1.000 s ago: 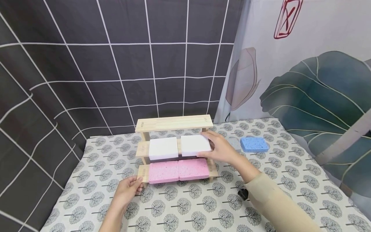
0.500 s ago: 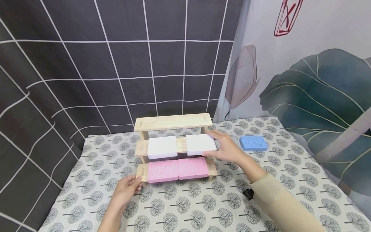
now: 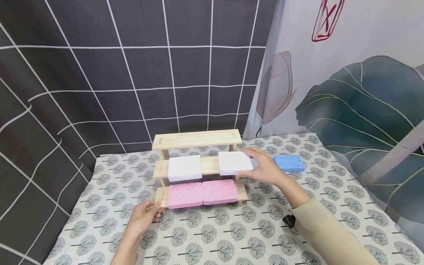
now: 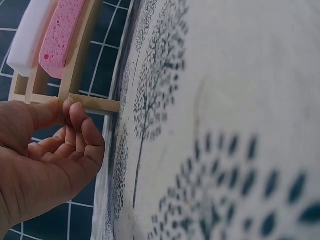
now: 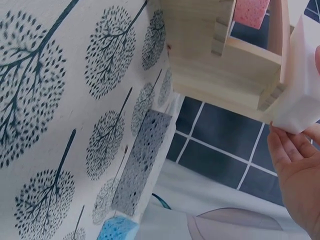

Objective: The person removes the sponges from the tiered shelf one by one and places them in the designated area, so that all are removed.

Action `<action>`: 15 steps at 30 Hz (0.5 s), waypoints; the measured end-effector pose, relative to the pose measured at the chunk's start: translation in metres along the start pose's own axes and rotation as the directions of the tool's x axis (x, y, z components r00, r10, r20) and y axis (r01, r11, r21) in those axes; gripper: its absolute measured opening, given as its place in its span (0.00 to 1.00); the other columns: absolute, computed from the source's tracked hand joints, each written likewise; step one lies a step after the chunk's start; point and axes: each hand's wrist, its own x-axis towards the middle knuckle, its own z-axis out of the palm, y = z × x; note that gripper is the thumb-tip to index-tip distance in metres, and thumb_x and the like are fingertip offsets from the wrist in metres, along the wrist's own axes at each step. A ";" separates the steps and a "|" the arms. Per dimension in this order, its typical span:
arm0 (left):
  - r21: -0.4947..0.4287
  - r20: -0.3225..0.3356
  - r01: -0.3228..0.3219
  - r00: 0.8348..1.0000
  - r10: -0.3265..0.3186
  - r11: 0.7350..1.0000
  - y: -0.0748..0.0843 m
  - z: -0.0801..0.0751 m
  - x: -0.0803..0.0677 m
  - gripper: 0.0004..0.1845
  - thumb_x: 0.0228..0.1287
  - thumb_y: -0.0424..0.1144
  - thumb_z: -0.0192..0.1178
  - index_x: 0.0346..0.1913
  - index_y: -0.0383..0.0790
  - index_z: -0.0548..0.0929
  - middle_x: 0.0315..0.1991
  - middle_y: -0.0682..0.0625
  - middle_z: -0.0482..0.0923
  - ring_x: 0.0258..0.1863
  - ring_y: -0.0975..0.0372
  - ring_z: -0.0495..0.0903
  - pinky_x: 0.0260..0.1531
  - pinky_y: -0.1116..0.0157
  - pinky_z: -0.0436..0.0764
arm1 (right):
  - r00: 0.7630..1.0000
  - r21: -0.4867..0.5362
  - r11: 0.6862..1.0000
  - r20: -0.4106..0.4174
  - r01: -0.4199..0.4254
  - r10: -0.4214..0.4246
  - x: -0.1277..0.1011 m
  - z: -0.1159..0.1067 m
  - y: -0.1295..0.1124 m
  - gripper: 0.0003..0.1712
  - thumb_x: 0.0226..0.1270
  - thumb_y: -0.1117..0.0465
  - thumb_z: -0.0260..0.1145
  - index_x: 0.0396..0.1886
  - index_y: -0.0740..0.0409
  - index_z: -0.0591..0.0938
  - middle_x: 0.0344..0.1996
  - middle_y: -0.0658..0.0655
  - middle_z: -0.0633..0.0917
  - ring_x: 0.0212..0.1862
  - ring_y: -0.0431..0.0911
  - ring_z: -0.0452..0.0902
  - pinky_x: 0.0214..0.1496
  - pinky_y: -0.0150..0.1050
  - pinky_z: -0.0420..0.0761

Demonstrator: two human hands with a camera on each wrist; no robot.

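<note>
At the right end of the middle shelf [image 3: 209, 166], a white block [image 3: 233, 162] lies left of the right hand [image 3: 265, 169], pinched in its fingers, long axis kinda hard to call, while the farther left hand [image 3: 144, 215] pinches the bottom shelf [image 3: 162, 193].

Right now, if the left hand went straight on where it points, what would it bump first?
The bottom step of the wooden stand: the left hand pinches its left end. Past that, the left pink sponge looks next, though depth is hard to judge.
</note>
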 end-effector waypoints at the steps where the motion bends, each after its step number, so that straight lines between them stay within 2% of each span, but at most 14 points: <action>1: -0.001 0.001 0.000 1.000 0.000 1.000 0.000 0.000 0.000 0.18 0.68 0.36 0.52 0.52 0.22 0.72 0.33 0.43 0.79 0.32 0.58 0.76 0.32 0.68 0.81 | 1.000 0.002 1.000 0.003 0.001 -0.001 -0.001 -0.001 0.001 0.53 0.39 0.39 0.77 0.65 0.54 0.69 0.62 0.58 0.72 0.58 0.55 0.71 0.52 0.58 0.76; 7: -0.005 0.001 0.006 1.000 -0.006 1.000 0.000 0.001 0.000 0.18 0.68 0.36 0.52 0.52 0.23 0.73 0.33 0.43 0.79 0.32 0.59 0.76 0.32 0.68 0.82 | 1.000 0.018 1.000 0.016 0.004 -0.005 -0.005 -0.006 0.006 0.52 0.41 0.35 0.73 0.64 0.57 0.70 0.61 0.58 0.73 0.56 0.54 0.72 0.49 0.56 0.78; 15: 0.001 -0.003 0.004 1.000 -0.004 1.000 0.001 0.001 0.001 0.19 0.68 0.37 0.52 0.52 0.23 0.73 0.33 0.43 0.79 0.32 0.58 0.77 0.32 0.68 0.81 | 1.000 0.006 1.000 0.008 -0.006 0.006 -0.011 -0.011 0.010 0.53 0.41 0.36 0.74 0.65 0.59 0.69 0.62 0.61 0.71 0.58 0.58 0.70 0.52 0.60 0.75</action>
